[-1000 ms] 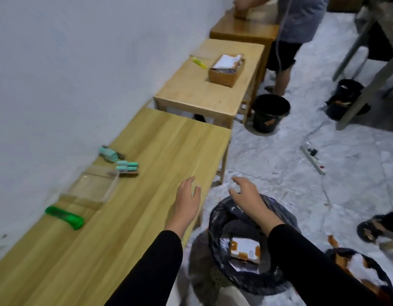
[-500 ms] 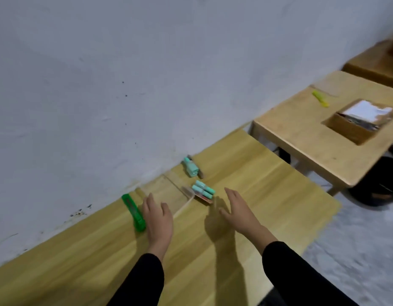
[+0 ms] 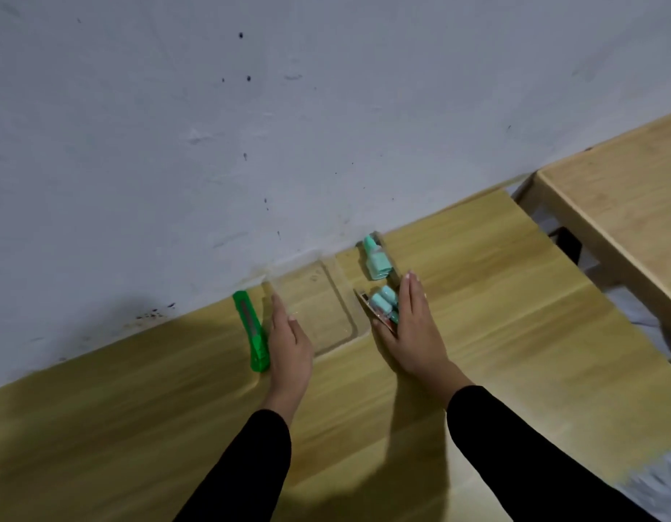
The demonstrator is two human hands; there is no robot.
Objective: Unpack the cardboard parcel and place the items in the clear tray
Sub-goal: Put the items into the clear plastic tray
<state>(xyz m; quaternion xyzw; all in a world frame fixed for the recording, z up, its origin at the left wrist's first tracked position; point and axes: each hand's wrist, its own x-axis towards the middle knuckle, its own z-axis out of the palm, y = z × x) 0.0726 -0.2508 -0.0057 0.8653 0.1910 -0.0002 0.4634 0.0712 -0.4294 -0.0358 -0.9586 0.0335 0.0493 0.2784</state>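
Observation:
A clear tray lies on the wooden table against the wall, with nothing in it. My left hand rests flat at the tray's left edge, fingers straight. My right hand lies flat on the table just right of the tray, beside a small pack of teal items on a card. A second teal item in clear wrapping lies farther back by the wall. No cardboard parcel is in view.
A green utility knife lies left of my left hand. The white wall runs along the table's far edge. Another wooden table stands to the right, across a narrow gap.
The view has swung from the bin on the floor to the table by the wall. Both hands have moved forward to either side of the clear tray.

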